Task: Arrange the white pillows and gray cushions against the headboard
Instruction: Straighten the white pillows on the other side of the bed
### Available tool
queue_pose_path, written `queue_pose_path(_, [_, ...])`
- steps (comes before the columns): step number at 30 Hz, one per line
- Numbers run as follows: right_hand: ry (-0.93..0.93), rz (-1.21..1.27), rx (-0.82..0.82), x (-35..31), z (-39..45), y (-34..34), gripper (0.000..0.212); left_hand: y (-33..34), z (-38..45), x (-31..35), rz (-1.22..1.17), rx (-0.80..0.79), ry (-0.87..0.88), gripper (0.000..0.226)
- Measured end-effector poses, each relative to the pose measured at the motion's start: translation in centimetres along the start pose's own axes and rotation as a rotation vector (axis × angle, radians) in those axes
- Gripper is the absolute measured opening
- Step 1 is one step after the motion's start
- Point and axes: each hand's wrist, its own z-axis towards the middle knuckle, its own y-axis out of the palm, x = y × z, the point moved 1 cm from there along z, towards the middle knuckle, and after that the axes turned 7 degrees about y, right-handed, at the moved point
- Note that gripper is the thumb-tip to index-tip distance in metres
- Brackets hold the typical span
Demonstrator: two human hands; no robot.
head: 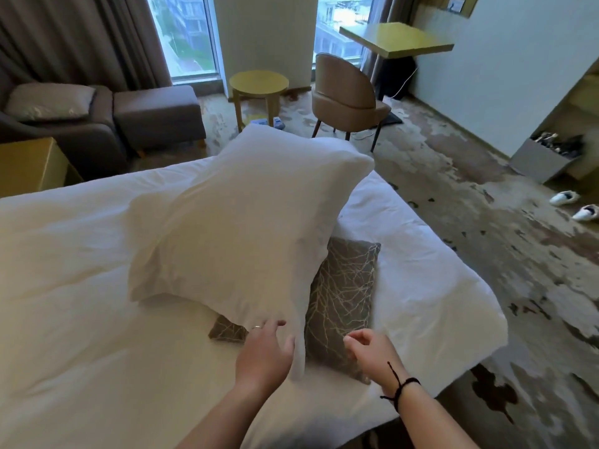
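White pillow: We see one big white pillow [240, 215] lying on the bed [81, 286], just ahead of both hands. It leans over the gray cushions.
Gray cushions: One gray cushion [343, 299] sits ahead of our right hand, partly under the pillow. A corner of another gray cushion [227, 330] peeks out ahead of our left hand.
Left hand: Our left hand [264, 351] has its fingers spread and loose. They touch the pillow's near corner but do not grab it.
Right hand: Our right hand [369, 350] has softly curled fingers and holds nothing. It hovers over the cushion's near edge.
How it will feel: We think the pillow is soft, puffy and light. It will sag if we lift it by one corner.
Where to hold: We should take the pillow with both hands, one on each side.
Headboard: We cannot see it here.
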Motion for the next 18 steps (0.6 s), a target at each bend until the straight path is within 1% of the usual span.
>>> queue_pose_path(4, [0.079,0.124,-0.076,-2.4,4.8,-0.2,0.013,0.2,3.0,1.2,0.058,0.036,0.024,0.044])
queue_pose_path(7, [0.143,0.229,-0.173,-4.4,9.6,0.4,0.022,0.3,5.1,1.6,0.177,0.061,0.056,0.045])
queue_pose_path(9, [0.204,0.333,-0.246,-6.0,13.2,0.9,0.025,0.4,6.4,2.1,0.246,0.079,0.043,0.045])
queue_pose_path(12, [0.287,0.420,-0.318,-8.1,18.8,1.7,0.060,0.4,7.8,2.9,0.314,0.123,-0.004,0.045])
queue_pose_path(13, [0.316,0.459,-0.337,-8.7,20.4,1.9,0.067,0.5,8.2,3.1,0.344,0.128,-0.003,0.045])
queue_pose_path(14, [0.337,0.509,-0.361,-9.2,21.9,2.1,0.069,0.6,8.5,3.3,0.370,0.124,0.002,0.045])
queue_pose_path(18, [0.383,0.681,-0.475,-10.6,25.9,2.9,0.067,0.9,10.3,4.2,0.435,0.061,-0.010,0.051])
